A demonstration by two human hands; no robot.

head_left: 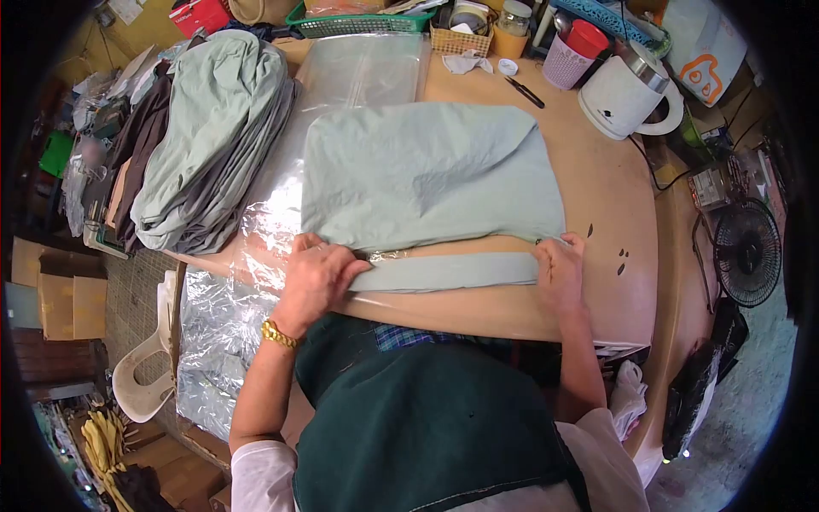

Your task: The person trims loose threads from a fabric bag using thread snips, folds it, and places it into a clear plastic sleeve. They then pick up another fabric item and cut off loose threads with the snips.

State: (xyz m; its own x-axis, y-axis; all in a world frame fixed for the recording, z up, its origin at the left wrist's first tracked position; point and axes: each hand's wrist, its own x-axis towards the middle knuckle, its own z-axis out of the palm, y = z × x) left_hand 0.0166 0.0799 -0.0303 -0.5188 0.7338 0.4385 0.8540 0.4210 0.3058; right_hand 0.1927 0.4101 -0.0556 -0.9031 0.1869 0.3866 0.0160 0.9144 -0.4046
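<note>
A pale green cloth [418,175] lies folded on the tan table, with a long narrow folded strip [452,271] of the same colour along its near side. My left hand [320,277], with a gold bracelet at the wrist, pinches the fabric at the strip's left end, beside the cloth's lower left corner. At the lower right corner my right hand [559,269] grips the right end of the strip. The fingertips of both hands are partly hidden by the hands and fabric.
A pile of pale green garments [217,136] lies at the left. Clear plastic sheets [363,72] extend under the cloth. A white kettle [618,94], a purple cup [565,64], a black pen-like tool [525,92] and baskets line the back. A fan [748,253] stands right.
</note>
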